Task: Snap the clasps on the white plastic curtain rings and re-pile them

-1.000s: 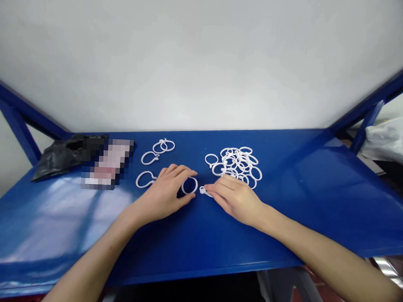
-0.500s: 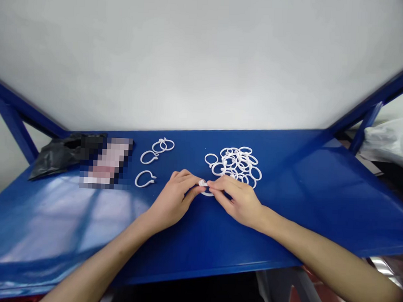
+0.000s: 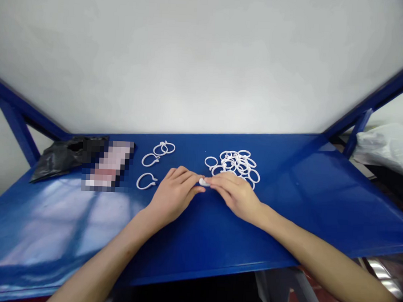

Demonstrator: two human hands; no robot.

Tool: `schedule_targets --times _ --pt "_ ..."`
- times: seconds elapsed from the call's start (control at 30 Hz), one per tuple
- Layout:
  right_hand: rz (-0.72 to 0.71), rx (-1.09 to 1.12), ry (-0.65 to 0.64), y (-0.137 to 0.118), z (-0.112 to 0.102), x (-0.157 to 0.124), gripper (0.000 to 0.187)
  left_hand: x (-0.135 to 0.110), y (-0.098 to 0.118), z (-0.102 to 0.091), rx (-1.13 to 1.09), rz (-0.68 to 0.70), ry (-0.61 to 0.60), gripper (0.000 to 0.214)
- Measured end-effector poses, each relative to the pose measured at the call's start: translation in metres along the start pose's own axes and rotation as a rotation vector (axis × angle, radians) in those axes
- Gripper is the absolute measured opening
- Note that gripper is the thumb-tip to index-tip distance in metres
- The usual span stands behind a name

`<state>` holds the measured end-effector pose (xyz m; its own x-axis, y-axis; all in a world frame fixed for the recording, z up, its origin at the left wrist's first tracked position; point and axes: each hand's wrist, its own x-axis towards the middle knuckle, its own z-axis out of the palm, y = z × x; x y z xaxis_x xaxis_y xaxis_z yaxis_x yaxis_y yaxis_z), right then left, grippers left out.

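Over the middle of the blue table (image 3: 183,252), a white plastic ring (image 3: 205,182) is pinched between the fingertips of both hands. My left hand (image 3: 176,192) grips it from the left, and my right hand (image 3: 235,192) from the right. Most of this ring is hidden by the fingers; it looks tilted nearly edge-on. Just beyond my right hand lies a pile of closed white rings (image 3: 241,161), with a single ring (image 3: 211,162) at its left side. To the left of my left hand are several more rings, the nearest an unclasped ring (image 3: 146,181) with a gap on its right.
A black plastic bag (image 3: 61,158) lies at the table's left end, beside a blurred-out pinkish object (image 3: 110,165). Blue frame posts (image 3: 18,129) rise at both sides, and a pale wall stands behind. Off to the right is a whitish plastic bag (image 3: 385,145).
The held ring has tipped, so its lower loop no longer shows beneath the fingers. My left fingers have straightened slightly. The view has shifted a little; the other rings lie as before.
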<state>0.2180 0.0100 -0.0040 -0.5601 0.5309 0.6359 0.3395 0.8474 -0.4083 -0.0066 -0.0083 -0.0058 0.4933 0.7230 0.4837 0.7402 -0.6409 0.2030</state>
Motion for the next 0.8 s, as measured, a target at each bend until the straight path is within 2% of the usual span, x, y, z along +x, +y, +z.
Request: schedule_targets --times 0.13,0.23,0.33,0.43,0.63,0.8 --pt "0.179 -0.244 0.077 0.024 -0.02 0.01 0.028 0.004 -0.026 -0.014 0.111 -0.222 0.041 0.03" --pt "0.233 -0.338 -0.015 0.044 -0.031 0.015 0.018 0.008 -0.05 -0.019 0.25 -0.387 0.014 0.032" --pt "0.206 -0.371 -0.148 0.057 -0.032 0.018 0.016 0.013 -0.071 -0.015 0.389 -0.429 -0.074 0.034" --pt "0.197 -0.389 -0.201 0.059 -0.026 0.022 0.015 0.017 -0.083 -0.008 0.449 -0.423 -0.139 0.034" --pt "0.152 -0.427 -0.199 0.049 -0.023 0.027 0.013 0.019 -0.084 -0.002 0.432 -0.413 -0.133 0.025" --pt "0.133 -0.398 -0.149 0.034 -0.028 0.025 0.014 0.019 -0.065 -0.01 0.345 -0.374 -0.044 0.02"
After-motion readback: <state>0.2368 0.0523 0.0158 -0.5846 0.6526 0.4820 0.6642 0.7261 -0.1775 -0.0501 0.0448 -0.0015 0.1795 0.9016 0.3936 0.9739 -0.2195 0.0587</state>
